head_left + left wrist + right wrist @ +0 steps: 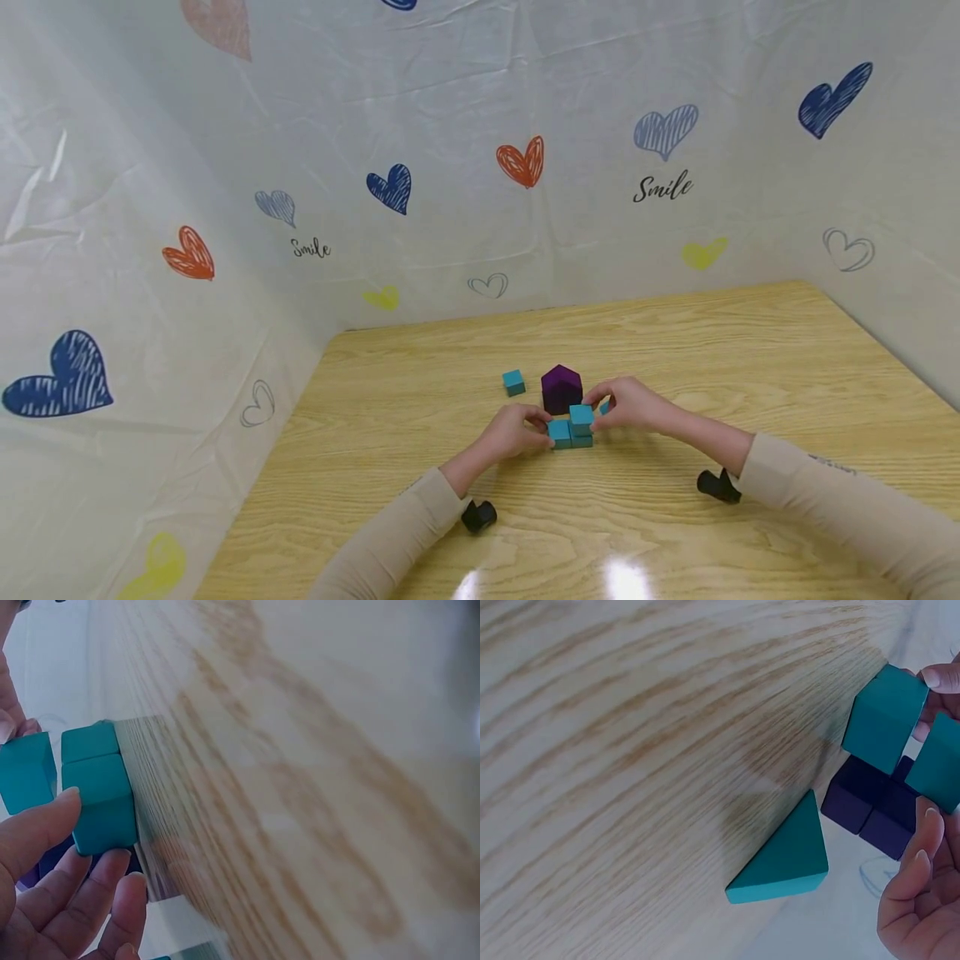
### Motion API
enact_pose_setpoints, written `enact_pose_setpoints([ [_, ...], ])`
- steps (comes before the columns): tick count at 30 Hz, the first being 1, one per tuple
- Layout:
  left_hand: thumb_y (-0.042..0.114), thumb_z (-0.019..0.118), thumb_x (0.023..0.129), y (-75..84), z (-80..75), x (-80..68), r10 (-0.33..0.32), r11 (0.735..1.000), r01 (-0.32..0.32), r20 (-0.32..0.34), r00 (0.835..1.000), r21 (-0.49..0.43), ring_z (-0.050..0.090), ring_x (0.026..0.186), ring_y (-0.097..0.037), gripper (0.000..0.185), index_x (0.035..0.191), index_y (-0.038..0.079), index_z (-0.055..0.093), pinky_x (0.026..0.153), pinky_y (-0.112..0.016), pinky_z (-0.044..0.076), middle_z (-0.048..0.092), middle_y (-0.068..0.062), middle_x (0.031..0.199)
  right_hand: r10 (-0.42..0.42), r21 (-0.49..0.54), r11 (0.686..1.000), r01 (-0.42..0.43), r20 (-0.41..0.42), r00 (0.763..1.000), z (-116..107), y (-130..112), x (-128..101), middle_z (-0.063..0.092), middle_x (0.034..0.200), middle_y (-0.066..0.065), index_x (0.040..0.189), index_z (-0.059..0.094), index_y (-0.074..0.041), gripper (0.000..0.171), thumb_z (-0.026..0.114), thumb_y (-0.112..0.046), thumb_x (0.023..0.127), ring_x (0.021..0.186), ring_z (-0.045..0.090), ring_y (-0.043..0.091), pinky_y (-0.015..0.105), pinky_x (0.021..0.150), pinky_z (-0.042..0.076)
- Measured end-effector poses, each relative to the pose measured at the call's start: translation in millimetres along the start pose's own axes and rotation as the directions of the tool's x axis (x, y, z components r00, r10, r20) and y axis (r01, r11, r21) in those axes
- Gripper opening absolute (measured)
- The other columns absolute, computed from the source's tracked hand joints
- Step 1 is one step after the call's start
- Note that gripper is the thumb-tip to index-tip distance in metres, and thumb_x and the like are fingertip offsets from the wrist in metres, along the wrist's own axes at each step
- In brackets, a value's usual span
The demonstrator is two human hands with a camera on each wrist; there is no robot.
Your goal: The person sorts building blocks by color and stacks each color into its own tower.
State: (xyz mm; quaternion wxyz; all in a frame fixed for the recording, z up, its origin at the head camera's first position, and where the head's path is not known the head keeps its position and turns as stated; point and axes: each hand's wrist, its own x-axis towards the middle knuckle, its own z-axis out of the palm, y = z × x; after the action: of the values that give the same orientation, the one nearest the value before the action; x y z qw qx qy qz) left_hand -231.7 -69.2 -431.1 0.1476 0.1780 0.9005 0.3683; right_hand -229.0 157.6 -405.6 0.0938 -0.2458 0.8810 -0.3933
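Two teal cubes sit side by side on the table. My left hand pinches the left cube between thumb and fingers; the left wrist view shows the thumb on the top edge of that cube. Over the right cube, my right hand pinches another teal block. The right wrist view has this raised block at the fingertips of the right hand. Just behind stand purple blocks, seen as separate pieces from the right wrist.
A teal triangular block lies on the table, mostly hidden by the right hand in the head view. Another teal block stands left of the purple ones. White sheeting with printed hearts rises behind the wooden table.
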Motion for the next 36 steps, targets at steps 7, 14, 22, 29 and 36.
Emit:
enact_pose_setpoints([
  [7, 0.014, 0.074, 0.076, 1.1, -0.6, 0.1, 0.001, 1.000, -0.001, 0.004, 1.000, 0.008, 0.057, 0.086, -0.015, 0.030, 0.104, 0.005, 0.067, 0.076, -0.028, 0.047, 0.065, -0.003, 0.089, 0.011, -0.003, 1.000, -0.011, -0.009, 1.000, 4.1, 1.1, 0.3, 0.065, 0.092, 0.010, 0.100, 0.065, 0.004, 0.033, 0.075, -0.009, 0.072, 0.063, 0.048, 0.011, 0.024, 0.058, 0.043],
  [14, 0.016, 0.075, 0.076, 0.2, 0.1, 0.7, -0.011, 1.000, 0.011, 0.002, 1.000, -0.001, 0.056, 0.085, -0.014, 0.030, 0.104, 0.007, 0.067, 0.075, -0.027, 0.047, 0.065, -0.001, 0.089, 0.009, -0.018, 1.000, -0.009, -0.021, 1.000, 9.2, 2.8, 1.8, 0.065, 0.092, 0.009, 0.099, 0.065, 0.003, 0.031, 0.075, -0.009, 0.072, 0.063, 0.048, 0.013, 0.023, 0.058, 0.042],
  [22, 0.016, 0.075, 0.076, 1.1, -0.1, 0.3, -0.015, 1.000, 0.016, -0.002, 1.000, 0.012, 0.057, 0.087, -0.014, 0.030, 0.104, 0.007, 0.067, 0.078, -0.029, 0.047, 0.065, -0.001, 0.089, 0.042, -0.025, 0.999, -0.042, -0.027, 0.999, 9.7, 0.9, 1.8, 0.064, 0.094, 0.010, 0.102, 0.064, 0.004, 0.033, 0.074, -0.009, 0.073, 0.065, 0.045, 0.012, 0.024, 0.059, 0.040],
  [29, 0.016, 0.075, 0.076, 1.0, 0.5, 0.6, -0.025, 1.000, 0.025, -0.001, 1.000, 0.013, 0.057, 0.087, -0.014, 0.030, 0.104, 0.008, 0.067, 0.079, -0.029, 0.047, 0.065, -0.001, 0.090, 0.041, -0.016, 0.999, -0.042, -0.012, 0.999, 10.0, 0.6, 1.4, 0.065, 0.094, 0.009, 0.100, 0.065, 0.002, 0.030, 0.073, -0.007, 0.073, 0.066, 0.050, 0.013, 0.026, 0.061, 0.044],
  [36, 0.017, 0.074, 0.077, 0.7, 0.8, 0.9, -0.035, 0.999, 0.035, -0.001, 0.999, 0.020, 0.057, 0.087, -0.014, 0.030, 0.104, 0.008, 0.067, 0.079, -0.030, 0.047, 0.065, -0.001, 0.090, 0.063, -0.006, 0.998, -0.063, -0.012, 0.998, 9.4, -0.9, 1.5, 0.064, 0.095, 0.010, 0.103, 0.064, 0.004, 0.032, 0.073, -0.006, 0.073, 0.065, 0.047, 0.012, 0.027, 0.060, 0.042],
])
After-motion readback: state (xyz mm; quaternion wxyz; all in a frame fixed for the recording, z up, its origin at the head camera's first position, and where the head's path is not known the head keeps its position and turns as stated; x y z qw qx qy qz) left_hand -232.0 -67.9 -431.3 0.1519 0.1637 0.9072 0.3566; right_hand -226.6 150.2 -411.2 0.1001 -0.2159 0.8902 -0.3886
